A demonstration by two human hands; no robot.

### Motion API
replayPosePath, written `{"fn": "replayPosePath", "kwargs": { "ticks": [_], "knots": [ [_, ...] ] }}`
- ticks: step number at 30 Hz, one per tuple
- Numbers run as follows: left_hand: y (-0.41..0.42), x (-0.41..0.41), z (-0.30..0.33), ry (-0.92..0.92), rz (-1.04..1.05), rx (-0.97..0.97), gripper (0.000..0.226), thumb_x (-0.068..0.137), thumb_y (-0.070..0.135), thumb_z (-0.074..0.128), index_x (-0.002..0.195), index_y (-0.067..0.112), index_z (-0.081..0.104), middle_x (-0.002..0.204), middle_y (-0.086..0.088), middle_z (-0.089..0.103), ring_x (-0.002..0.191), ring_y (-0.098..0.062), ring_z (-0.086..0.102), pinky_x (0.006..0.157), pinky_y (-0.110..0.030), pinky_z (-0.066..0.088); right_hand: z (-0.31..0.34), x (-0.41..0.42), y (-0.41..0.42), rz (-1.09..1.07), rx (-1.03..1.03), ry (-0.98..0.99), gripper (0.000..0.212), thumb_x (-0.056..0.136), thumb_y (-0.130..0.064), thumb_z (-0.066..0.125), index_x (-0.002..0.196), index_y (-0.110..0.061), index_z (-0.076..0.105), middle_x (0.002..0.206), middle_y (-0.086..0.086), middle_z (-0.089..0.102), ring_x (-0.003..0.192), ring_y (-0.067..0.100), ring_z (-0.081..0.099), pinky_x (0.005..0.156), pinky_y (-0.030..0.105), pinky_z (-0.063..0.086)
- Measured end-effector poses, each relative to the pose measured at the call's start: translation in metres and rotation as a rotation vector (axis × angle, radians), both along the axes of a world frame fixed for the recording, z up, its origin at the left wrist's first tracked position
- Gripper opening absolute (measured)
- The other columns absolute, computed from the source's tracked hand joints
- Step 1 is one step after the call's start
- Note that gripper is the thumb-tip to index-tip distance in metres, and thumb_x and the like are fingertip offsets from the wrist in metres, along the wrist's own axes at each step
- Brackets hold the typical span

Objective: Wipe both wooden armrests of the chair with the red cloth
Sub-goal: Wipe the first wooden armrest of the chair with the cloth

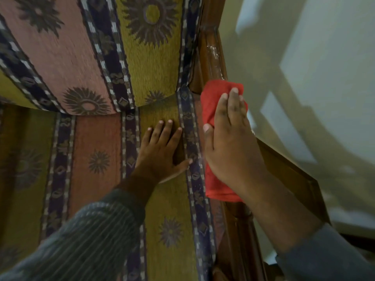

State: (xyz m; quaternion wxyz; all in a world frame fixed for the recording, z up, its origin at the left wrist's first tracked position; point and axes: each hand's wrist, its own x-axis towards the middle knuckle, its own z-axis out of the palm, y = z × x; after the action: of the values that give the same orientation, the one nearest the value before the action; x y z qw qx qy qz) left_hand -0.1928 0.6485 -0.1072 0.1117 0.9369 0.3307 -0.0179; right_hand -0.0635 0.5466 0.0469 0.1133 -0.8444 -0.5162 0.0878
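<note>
A red cloth (215,102) lies bunched along the chair's right wooden armrest (213,55), which runs from the upper middle down past the seat edge. My right hand (231,142) presses flat on top of the cloth, fingers pointing up the armrest, thumb hooked over the cloth's inner side. Beyond the cloth the bare armrest looks glossy with pale streaks. My left hand (162,149) rests palm down with fingers spread on the patterned seat cushion (97,151), just left of the armrest. The chair's left armrest is out of view.
The striped, sunburst-patterned backrest (85,47) fills the upper left. A pale wall (324,78) with shadows stands right of the chair. A brown wooden panel edge (294,179) slants behind my right forearm.
</note>
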Motion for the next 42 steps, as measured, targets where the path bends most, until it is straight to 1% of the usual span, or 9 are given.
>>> {"fn": "replayPosePath", "kwargs": {
  "ticks": [4, 8, 14, 18, 22, 26, 33, 38, 42],
  "knots": [
    [0.052, 0.023, 0.003, 0.027, -0.104, 0.044, 0.106, 0.075, 0.085, 0.012, 0.159, 0.021, 0.006, 0.168, -0.012, -0.003, 0.155, -0.031, -0.002, 0.123, -0.050, 0.001, -0.001, 0.013, 0.017, 0.131, -0.034, -0.149, 0.064, 0.103, -0.032, 0.027, 0.154, -0.005, 0.000, 0.164, 0.014, -0.005, 0.150, 0.029, -0.010, 0.121, 0.046, 0.001],
    [0.044, 0.023, -0.006, -0.042, 0.006, 0.085, 0.105, 0.077, 0.085, 0.025, 0.158, 0.019, 0.016, 0.167, -0.012, 0.010, 0.154, -0.033, 0.009, 0.124, -0.053, 0.008, -0.003, 0.029, 0.058, 0.149, 0.003, -0.220, 0.067, 0.102, -0.035, 0.034, 0.154, -0.005, 0.005, 0.164, 0.016, 0.002, 0.151, 0.031, -0.002, 0.120, 0.046, 0.002],
    [0.034, 0.020, -0.004, -0.033, 0.165, 0.022, 0.113, 0.074, 0.090, 0.026, 0.158, 0.016, 0.012, 0.167, -0.013, 0.009, 0.155, -0.032, 0.004, 0.124, -0.052, 0.003, -0.004, 0.022, 0.065, -0.047, 0.056, -0.134, 0.068, 0.103, -0.040, 0.028, 0.154, -0.005, 0.000, 0.164, 0.019, -0.001, 0.151, 0.033, 0.000, 0.118, 0.046, 0.011],
    [0.035, 0.019, -0.006, -0.048, 0.183, 0.032, 0.112, 0.076, 0.090, 0.025, 0.158, 0.015, 0.014, 0.167, -0.013, 0.011, 0.155, -0.032, 0.004, 0.124, -0.053, 0.006, -0.002, 0.026, 0.068, 0.014, 0.039, -0.129, 0.067, 0.103, -0.038, 0.030, 0.154, -0.005, 0.002, 0.164, 0.016, 0.001, 0.151, 0.031, -0.001, 0.120, 0.047, 0.011],
    [0.032, 0.012, -0.012, -0.097, 0.045, 0.064, 0.105, 0.081, 0.088, 0.026, 0.156, 0.014, 0.024, 0.166, -0.015, 0.017, 0.154, -0.035, 0.012, 0.121, -0.059, 0.016, 0.000, 0.046, 0.088, 0.127, 0.038, -0.173, 0.064, 0.101, -0.036, 0.030, 0.155, -0.010, 0.007, 0.165, 0.011, 0.007, 0.151, 0.029, 0.002, 0.118, 0.042, 0.004],
    [0.023, 0.008, -0.015, -0.077, -0.102, 0.031, 0.108, 0.081, 0.089, 0.026, 0.157, 0.013, 0.021, 0.166, -0.014, 0.015, 0.154, -0.035, 0.011, 0.119, -0.059, 0.019, -0.001, 0.058, 0.111, 0.080, 0.069, -0.165, 0.064, 0.101, -0.033, 0.034, 0.155, -0.010, 0.008, 0.164, 0.014, 0.009, 0.151, 0.031, 0.006, 0.117, 0.041, 0.007],
    [0.002, 0.003, -0.016, -0.082, 0.082, -0.043, 0.110, 0.077, 0.091, 0.031, 0.159, 0.019, 0.014, 0.168, -0.009, 0.009, 0.155, -0.030, 0.007, 0.123, -0.053, 0.008, -0.001, 0.049, 0.103, -0.128, 0.166, 0.050, 0.065, 0.103, -0.040, 0.027, 0.155, -0.010, 0.002, 0.165, 0.011, 0.002, 0.151, 0.027, 0.005, 0.118, 0.037, 0.010],
    [0.003, 0.005, -0.020, -0.092, 0.073, -0.027, 0.109, 0.078, 0.091, 0.029, 0.158, 0.018, 0.017, 0.167, -0.008, 0.010, 0.155, -0.030, 0.009, 0.123, -0.053, 0.008, -0.003, 0.052, 0.108, 0.108, 0.040, -0.274, 0.065, 0.099, -0.036, 0.029, 0.154, -0.006, 0.008, 0.164, 0.017, 0.007, 0.151, 0.034, 0.003, 0.119, 0.048, 0.006],
    [0.003, 0.007, -0.018, -0.067, 0.089, -0.035, 0.109, 0.078, 0.091, 0.028, 0.158, 0.018, 0.016, 0.167, -0.009, 0.012, 0.155, -0.030, 0.008, 0.123, -0.054, 0.009, -0.002, 0.061, 0.128, 0.075, 0.061, -0.203, 0.066, 0.099, -0.036, 0.033, 0.155, -0.008, 0.010, 0.163, 0.015, 0.011, 0.151, 0.033, 0.007, 0.119, 0.046, 0.008]
  ]
}}
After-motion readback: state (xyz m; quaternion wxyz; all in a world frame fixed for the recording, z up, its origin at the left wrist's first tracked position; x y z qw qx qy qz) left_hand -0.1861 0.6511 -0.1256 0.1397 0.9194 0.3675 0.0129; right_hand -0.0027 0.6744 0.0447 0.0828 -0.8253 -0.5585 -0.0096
